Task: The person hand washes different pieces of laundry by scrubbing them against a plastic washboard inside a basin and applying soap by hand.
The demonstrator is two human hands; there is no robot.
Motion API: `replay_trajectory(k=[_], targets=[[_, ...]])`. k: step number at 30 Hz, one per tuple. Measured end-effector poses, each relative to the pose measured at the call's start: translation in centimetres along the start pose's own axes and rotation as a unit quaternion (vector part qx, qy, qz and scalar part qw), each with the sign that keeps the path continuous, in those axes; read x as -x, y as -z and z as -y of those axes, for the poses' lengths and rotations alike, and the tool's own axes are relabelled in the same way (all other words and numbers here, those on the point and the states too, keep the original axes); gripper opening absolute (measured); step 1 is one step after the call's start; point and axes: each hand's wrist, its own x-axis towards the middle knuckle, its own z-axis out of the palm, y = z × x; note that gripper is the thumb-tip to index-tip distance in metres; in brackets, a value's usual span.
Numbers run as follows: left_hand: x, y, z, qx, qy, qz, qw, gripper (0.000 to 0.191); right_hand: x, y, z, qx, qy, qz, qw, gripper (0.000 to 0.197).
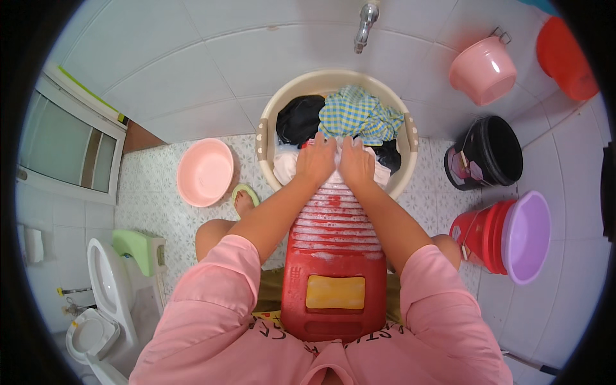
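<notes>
A red plastic washboard (337, 240) slopes from my lap into a cream basin (332, 77), its ridges covered in suds. A yellow bar of soap (335, 292) lies in the recess at its near end. At the board's far end my left hand (316, 159) and my right hand (356, 161) are side by side, both gripping a wet whitish cloth (339, 174). Pale pinkish fabric (286, 166) spreads out to either side of them. Beyond my hands, a blue, yellow and white checked cloth (353, 113) and a black garment (301, 119) lie in the basin.
A metal tap (366, 26) juts from the tiled wall. On the left floor stands a pink basin (205, 172), near a slippered foot. To the right are a black bucket (498, 151), red buckets (491, 236) with a purple basin (529, 237), and a hanging pink bucket (483, 72).
</notes>
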Motion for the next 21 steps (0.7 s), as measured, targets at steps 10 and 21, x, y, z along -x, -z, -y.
replay_trajectory(k=[10,21], targets=[[9.5,7.2,-3.3,0.032,-0.067,0.121,0.990,0.016,9.6,6.7,0.9,-0.051,0.097,0.051,0.993,0.024],[-1.2,-0.2,1.2,0.006,-0.049,0.027,0.998,0.019,-2.0,-1.7,-1.3,-0.009,0.030,0.008,0.999,0.021]])
